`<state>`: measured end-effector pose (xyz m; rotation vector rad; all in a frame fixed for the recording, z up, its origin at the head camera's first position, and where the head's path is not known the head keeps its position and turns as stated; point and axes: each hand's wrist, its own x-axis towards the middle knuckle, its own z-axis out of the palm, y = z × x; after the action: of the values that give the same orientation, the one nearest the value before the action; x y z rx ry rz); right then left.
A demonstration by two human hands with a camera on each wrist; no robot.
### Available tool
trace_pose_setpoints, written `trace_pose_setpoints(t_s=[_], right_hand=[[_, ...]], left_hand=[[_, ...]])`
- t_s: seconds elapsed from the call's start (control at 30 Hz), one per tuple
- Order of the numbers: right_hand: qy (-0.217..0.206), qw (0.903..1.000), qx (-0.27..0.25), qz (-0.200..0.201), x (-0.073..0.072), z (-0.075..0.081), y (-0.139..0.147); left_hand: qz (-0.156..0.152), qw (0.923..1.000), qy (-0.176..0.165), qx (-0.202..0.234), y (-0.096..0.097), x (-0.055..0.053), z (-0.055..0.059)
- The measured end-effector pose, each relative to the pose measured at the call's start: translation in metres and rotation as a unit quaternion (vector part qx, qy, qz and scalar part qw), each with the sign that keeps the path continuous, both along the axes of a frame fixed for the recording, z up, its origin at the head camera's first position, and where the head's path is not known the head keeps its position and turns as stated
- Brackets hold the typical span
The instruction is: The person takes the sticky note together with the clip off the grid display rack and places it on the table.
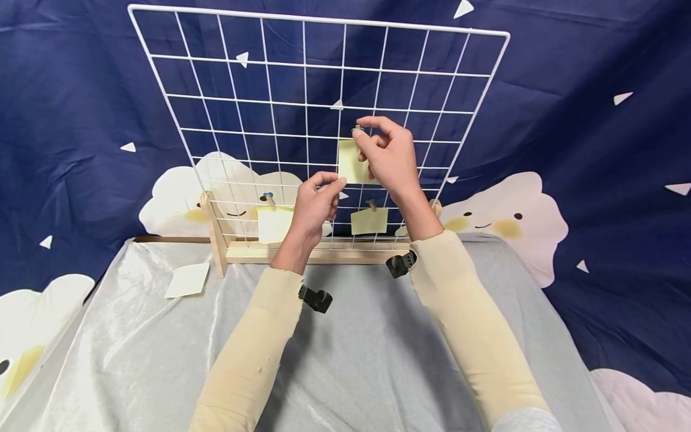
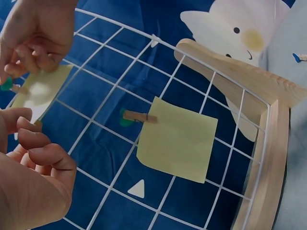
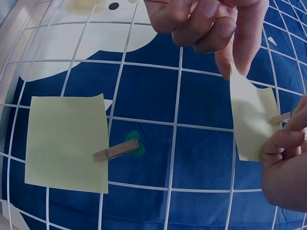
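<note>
A pale yellow sticky note is held up against the white wire grid. My left hand pinches its lower left corner between thumb and forefinger. At its top edge, my right hand pinches a small wooden clothespin with a green decoration. From the right wrist view, the clothespin overlaps the note's edge. Lower on the grid, one note hangs by a clothespin behind my left hand. Another note hangs by its own clothespin below my right hand.
A loose yellow note lies on the grey cloth-covered table, left of the grid. The grid stands in a wooden base with upright side pieces. Behind it hangs a blue curtain with white clouds and triangles.
</note>
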<state>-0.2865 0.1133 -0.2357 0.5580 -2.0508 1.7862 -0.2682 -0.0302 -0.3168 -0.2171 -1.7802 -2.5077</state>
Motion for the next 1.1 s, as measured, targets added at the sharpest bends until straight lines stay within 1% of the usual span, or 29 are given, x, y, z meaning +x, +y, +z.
trace_pose_setpoints(t_s=[0.17, 0.43, 0.67, 0.87, 1.1], right_hand=[[0.009, 0.9998, -0.003, -0.015, -0.004, 0.002, -0.004], [0.046, 0.9978, 0.017, -0.045, -0.006, 0.0, -0.007], [0.082, 0.9927, 0.032, -0.082, -0.008, -0.004, -0.01], [0.108, 0.9892, 0.022, -0.096, -0.01, -0.007, -0.013], [0.124, 0.9857, -0.012, -0.114, -0.009, -0.008, -0.018]], left_hand=[[0.007, 0.9999, 0.001, -0.009, 0.001, 0.001, 0.003], [0.014, 0.9997, 0.004, -0.017, 0.001, 0.002, 0.002], [0.011, 0.9997, 0.009, -0.019, 0.002, 0.002, 0.0], [0.016, 0.9995, 0.015, -0.023, 0.001, 0.003, -0.001], [0.021, 0.9988, 0.021, -0.039, 0.002, 0.004, -0.002]])
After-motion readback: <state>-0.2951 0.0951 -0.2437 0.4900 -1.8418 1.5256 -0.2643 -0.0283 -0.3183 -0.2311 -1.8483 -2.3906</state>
